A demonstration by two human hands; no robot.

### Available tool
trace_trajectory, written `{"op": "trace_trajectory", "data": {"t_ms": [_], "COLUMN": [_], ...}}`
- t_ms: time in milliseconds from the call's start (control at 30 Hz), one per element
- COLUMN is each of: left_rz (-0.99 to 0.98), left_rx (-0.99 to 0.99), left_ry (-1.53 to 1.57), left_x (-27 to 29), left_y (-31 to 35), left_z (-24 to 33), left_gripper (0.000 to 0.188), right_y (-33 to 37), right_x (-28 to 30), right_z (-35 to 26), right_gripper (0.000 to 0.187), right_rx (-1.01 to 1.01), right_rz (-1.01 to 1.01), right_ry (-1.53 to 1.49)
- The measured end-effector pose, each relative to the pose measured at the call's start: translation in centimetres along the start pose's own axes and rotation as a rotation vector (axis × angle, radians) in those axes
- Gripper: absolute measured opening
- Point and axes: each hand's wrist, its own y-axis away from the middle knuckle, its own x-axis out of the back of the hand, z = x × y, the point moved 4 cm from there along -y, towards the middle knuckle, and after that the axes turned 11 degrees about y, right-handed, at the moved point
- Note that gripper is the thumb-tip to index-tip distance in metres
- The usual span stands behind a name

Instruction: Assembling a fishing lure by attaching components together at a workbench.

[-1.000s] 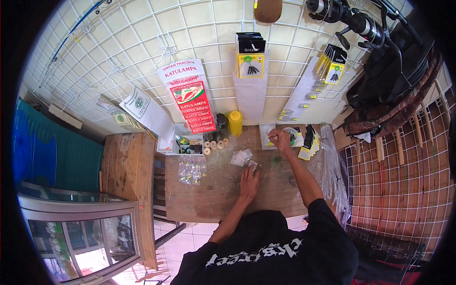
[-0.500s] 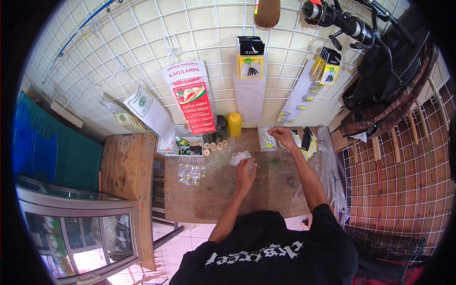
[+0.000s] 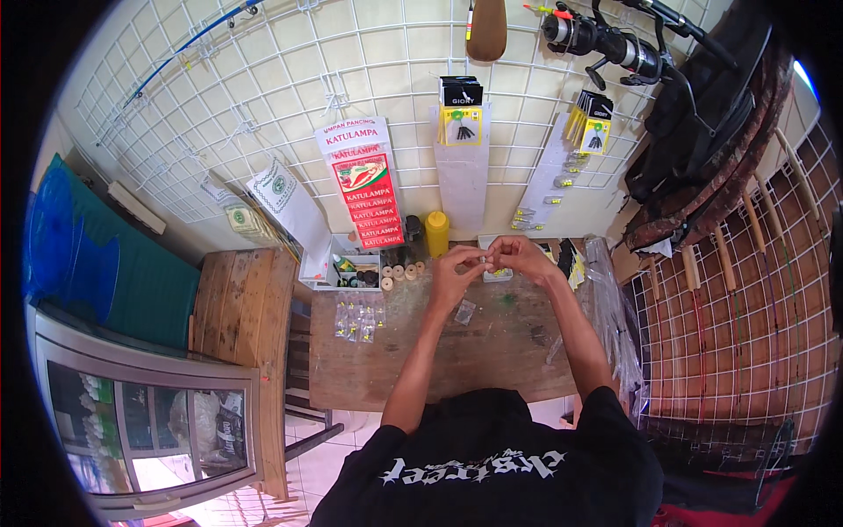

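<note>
My left hand point(image 3: 454, 277) and my right hand point(image 3: 520, 259) meet fingertip to fingertip over the back middle of the wooden table. Both are closed in a pinch, around something too small to make out. Partly hidden behind and under the fingers is a white tray point(image 3: 488, 279) with small yellow pieces in it. Nearer me, below the left hand, a small clear plastic bag point(image 3: 464, 311) lies flat on the wood. To the left, several clear bags with yellow pieces point(image 3: 358, 321) are laid out close together.
A yellow squeeze bottle point(image 3: 436, 234) and a dark jar point(image 3: 413, 230) stand along the wall. Beside them are several pale round spools point(image 3: 399, 273) and a white box point(image 3: 336, 283) of small items. Clear plastic wrapping point(image 3: 606, 299) covers the table's right edge. Packets hang from the white wire grid.
My right hand has moved left from the tray, and my left hand has risen from the clear bags to meet it. One small clear bag now shows on the table.
</note>
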Motion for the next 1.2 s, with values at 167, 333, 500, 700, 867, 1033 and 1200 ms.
{"op": "trace_trajectory", "data": {"t_ms": [167,333,500,700,867,1033,1200], "left_rz": [-0.038,0.019,0.206,0.244,0.341,0.295,0.266], "left_rx": [-0.067,-0.058,0.075,0.042,0.187,0.142,0.116], "left_ry": [-0.078,0.069,0.389,0.865,1.015,0.971,0.973], "left_x": [0.2,0.3,-0.5,-2.0,-2.7,-3.1,-2.9], "left_y": [1.0,2.7,5.0,6.7,7.0,7.3,7.4], "left_z": [0.6,0.9,-0.1,-1.0,-0.2,-0.6,-1.3], "left_gripper": [0.025,0.022,0.015,0.022,0.015,0.015,0.012], "right_y": [1.3,2.9,4.7,6.7,8.1,8.4,8.3], "right_x": [-1.7,-3.4,-3.9,-7.6,-8.3,-8.8,-9.4], "right_z": [-0.8,-1.5,-1.5,-2.7,-3.7,-4.2,-4.0], "right_gripper": [0.009,0.013,0.019,0.020,0.018,0.018,0.017], "right_rx": [-0.063,-0.114,0.088,0.116,0.170,0.197,0.235], "right_rz": [0.018,0.047,0.408,0.561,0.653,0.727,0.811], "right_ry": [-0.136,-0.256,-0.245,-0.243,-0.228,-0.189,-0.058]}}
